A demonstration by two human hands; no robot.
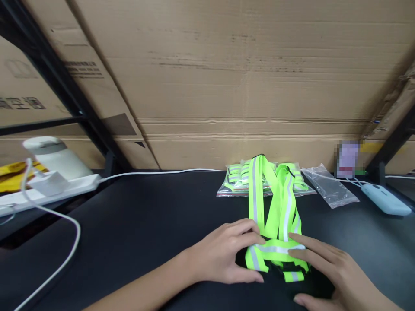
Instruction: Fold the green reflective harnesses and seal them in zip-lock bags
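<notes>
A neon-yellow reflective vest (275,249) made of straps with silver stripes lies on the black table. Two of its straps stretch away from me as loops, and the waist band runs crosswise near me. At the band's left end, my left hand (228,252) rests its curved fingertips on the fabric, thumb held apart below. On the other side my right hand (337,270) touches the band and right strap with outstretched fingers, its thumb spread low. Neither hand is closed around the vest. Beneath the far loops are clear bags of folded vests (234,178).
A flat clear plastic bag (333,188) lies at the back right, near a light blue power bank (385,199). Cardboard (227,86) walls the back. On the left are a white power strip (19,198), a bottle (63,157) and a looping white cable (76,242).
</notes>
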